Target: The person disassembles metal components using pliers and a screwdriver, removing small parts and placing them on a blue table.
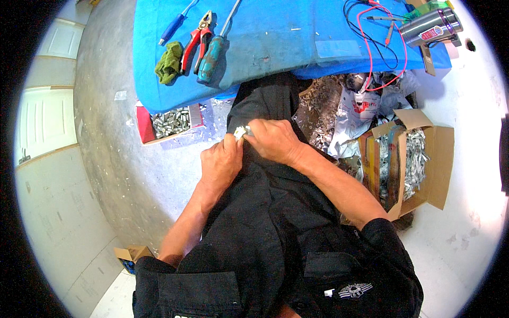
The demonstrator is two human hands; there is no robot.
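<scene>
Between my two hands, above my dark trouser leg, is a small whitish piece with a metallic-looking end; its exact kind is too small to make out. My left hand pinches it from the lower left with thumb and fingers. From the right, my right hand grips its other end, fingers closed. Both hands are close together, almost meeting at the piece. Fingers cover much of it.
A blue-covered table bears red-handled pliers, a teal-handled screwdriver, a blue pen-like tool, a green cloth, test leads and a flask. Boxes of metal parts and metal strips stand below.
</scene>
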